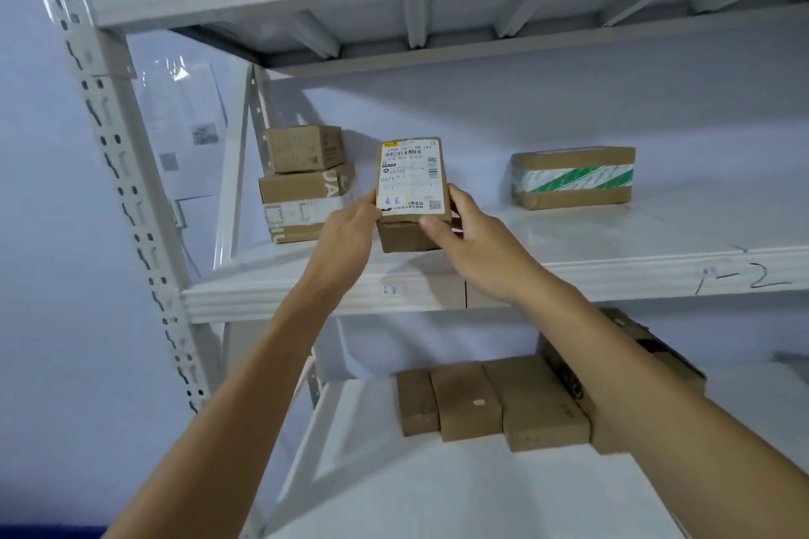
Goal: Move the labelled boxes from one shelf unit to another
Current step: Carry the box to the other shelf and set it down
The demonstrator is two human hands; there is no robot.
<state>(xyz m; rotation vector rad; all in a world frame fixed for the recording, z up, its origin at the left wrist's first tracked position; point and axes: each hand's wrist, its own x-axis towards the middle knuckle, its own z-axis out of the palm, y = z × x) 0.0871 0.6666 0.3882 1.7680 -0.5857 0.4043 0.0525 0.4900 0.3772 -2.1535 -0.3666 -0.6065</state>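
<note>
While both forearms reach up, the left hand [350, 232] and right hand [473, 241] clamp the labelled box [413, 188] between them: left fingers hidden behind its left edge, right thumb pressed on its front lower corner. Box sits tilted just above the middle shelf [569, 232], label facing the camera.

A small brown cardboard box [413, 193] with a big white label full of print and a little yellow sticker is tipped up so its label faces us, above the near edge of the middle shelf [569, 271]. Far back on the left of that shelf, two brown boxes [306, 184] sit one on top of the other, and a brown box with green and white striped tape [573, 177] lies flat far back on the right. On the lower shelf [437, 490], four plain brown boxes [490, 403] lie flat side by side, touching.
</note>
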